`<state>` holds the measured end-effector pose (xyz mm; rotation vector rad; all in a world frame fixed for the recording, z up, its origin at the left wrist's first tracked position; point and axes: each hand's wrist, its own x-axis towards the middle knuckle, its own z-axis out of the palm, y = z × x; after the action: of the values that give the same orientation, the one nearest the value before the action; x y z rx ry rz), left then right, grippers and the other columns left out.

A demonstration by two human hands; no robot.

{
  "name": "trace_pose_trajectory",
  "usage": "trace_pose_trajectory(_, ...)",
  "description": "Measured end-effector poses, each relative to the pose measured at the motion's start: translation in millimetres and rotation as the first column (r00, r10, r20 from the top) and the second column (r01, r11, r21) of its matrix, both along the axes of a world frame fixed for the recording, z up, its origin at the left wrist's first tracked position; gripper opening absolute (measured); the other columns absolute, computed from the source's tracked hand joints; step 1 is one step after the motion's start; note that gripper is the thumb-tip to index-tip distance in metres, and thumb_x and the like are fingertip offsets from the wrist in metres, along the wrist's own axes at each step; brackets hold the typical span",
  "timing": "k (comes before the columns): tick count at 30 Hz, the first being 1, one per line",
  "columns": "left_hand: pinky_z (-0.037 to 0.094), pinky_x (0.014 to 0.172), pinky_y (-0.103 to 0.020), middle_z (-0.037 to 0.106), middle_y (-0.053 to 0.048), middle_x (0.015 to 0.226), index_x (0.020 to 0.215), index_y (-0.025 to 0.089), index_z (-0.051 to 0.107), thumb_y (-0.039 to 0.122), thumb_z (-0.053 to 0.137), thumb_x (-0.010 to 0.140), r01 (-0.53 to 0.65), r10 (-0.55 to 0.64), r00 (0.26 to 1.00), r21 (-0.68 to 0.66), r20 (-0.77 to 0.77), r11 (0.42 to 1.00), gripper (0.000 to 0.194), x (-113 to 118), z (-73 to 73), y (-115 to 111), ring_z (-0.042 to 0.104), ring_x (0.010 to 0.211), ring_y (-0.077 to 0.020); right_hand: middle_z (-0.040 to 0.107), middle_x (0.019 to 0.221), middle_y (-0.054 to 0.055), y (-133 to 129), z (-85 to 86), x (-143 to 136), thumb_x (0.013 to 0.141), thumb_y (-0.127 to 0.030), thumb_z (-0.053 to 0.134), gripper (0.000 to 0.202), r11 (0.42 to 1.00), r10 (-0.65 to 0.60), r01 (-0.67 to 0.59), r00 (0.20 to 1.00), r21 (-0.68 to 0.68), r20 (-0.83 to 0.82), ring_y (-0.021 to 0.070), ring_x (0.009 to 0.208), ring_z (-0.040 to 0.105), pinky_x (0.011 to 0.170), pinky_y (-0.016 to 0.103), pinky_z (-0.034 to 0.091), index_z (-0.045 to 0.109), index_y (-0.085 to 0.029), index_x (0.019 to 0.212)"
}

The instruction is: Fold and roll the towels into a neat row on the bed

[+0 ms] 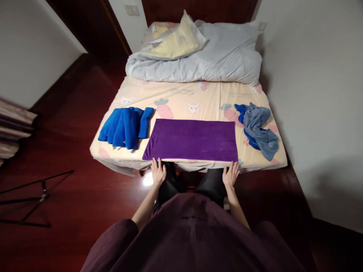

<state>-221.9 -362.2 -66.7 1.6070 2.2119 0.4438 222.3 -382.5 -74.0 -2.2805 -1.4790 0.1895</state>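
Note:
A purple towel (195, 139) lies spread flat on the bed, its long near edge along the front of the mattress. My left hand (158, 172) is at the near edge, a little in from the towel's near left corner, with its fingers stretched out. At the near right corner, my right hand (231, 174) has its fingers spread, the tips at the towel's edge. Neither hand grips the cloth. To the left of the towel lie several rolled or folded blue towels (124, 126). Crumpled grey-blue and blue cloths (258, 126) lie in a heap to the right.
The bed (181, 98) has a sheet printed with carrots and rabbits. A bunched grey and yellow quilt (221, 53) covers its far end. Black tripod legs (42, 197) stand on the dark red floor at left, near a striped curtain (13, 128). A wall (317, 94) borders the right.

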Motion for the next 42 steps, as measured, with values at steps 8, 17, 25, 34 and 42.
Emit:
trace_pose_trajectory(8, 0.026, 0.13, -0.055, 0.032, -0.018, 0.172, 0.155, 0.013, 0.053, 0.036, 0.045, 0.102, 0.076, -0.061, 0.993, -0.158, 0.097, 0.984, 0.059, 7.7, -8.2, -52.6, 0.022, 0.163, -0.035, 0.035, 0.168, 0.024, -76.3, -26.1, -35.4, 0.103, -0.054, 0.029, 0.074, 1.0, 0.027, -0.03, 0.974, -0.008, -0.224, 0.0373, 0.157, 0.036, 0.123, 0.056, 0.038, 0.037, -0.01, 0.163)
trace_pose_trajectory(17, 0.011, 0.134, -0.051, 0.016, -0.013, 0.177, 0.16, 0.01, 0.045, 0.029, 0.045, 0.1, 0.154, -0.16, 0.985, 0.097, 0.056, 0.983, 0.063, -18.1, 39.0, 36.7, 0.005, 0.166, -0.0284, 0.024, 0.175, 0.019, -37.5, -11.6, -44.9, 0.103, -0.042, 0.035, 0.067, 0.956, 0.283, -0.29, 0.953, -0.049, -0.11, 0.033, 0.162, 0.026, 0.128, 0.052, 0.031, 0.037, -0.01, 0.163)
trace_pose_trajectory(25, 0.001, 0.129, -0.063, 0.021, -0.031, 0.171, 0.155, -0.008, 0.039, 0.025, 0.052, 0.101, -0.04, 0.04, 0.979, -0.008, 0.202, 0.999, 0.065, -83.1, 34.7, 80.3, 0.014, 0.163, -0.0347, 0.039, 0.168, 0.021, -34.3, -29.1, -39.3, 0.101, -0.043, 0.036, 0.066, 0.95, 0.248, -0.275, 0.952, -0.146, -0.178, 0.0337, 0.159, 0.033, 0.129, 0.053, 0.029, 0.051, -0.007, 0.154)
trace_pose_trajectory(34, 0.008, 0.131, -0.057, 0.014, -0.028, 0.174, 0.163, -0.003, 0.03, 0.038, 0.043, 0.104, -0.177, 0.178, 0.978, -0.021, 0.107, 0.984, 0.072, -47.1, 20.8, 15.1, 0.006, 0.165, -0.0343, 0.04, 0.168, 0.018, -31.3, -26.3, -40.5, 0.1, -0.04, 0.041, 0.06, 0.941, 0.254, -0.284, 0.953, -0.185, -0.168, 0.0337, 0.159, 0.032, 0.128, 0.052, 0.03, 0.063, -0.009, 0.145)
trace_pose_trajectory(42, 0.032, 0.129, -0.051, 0.028, -0.018, 0.173, 0.168, 0.014, 0.03, 0.051, 0.036, 0.106, -0.155, 0.219, 0.937, -0.237, 0.274, 0.959, 0.073, -4.9, -18.8, -77.3, 0.03, 0.16, -0.0319, 0.044, 0.166, 0.017, -29.2, -16.6, -45.8, 0.099, -0.035, 0.044, 0.054, 0.939, 0.251, -0.277, 0.957, -0.205, -0.145, 0.0319, 0.157, 0.035, 0.126, 0.052, 0.032, 0.065, -0.012, 0.143)
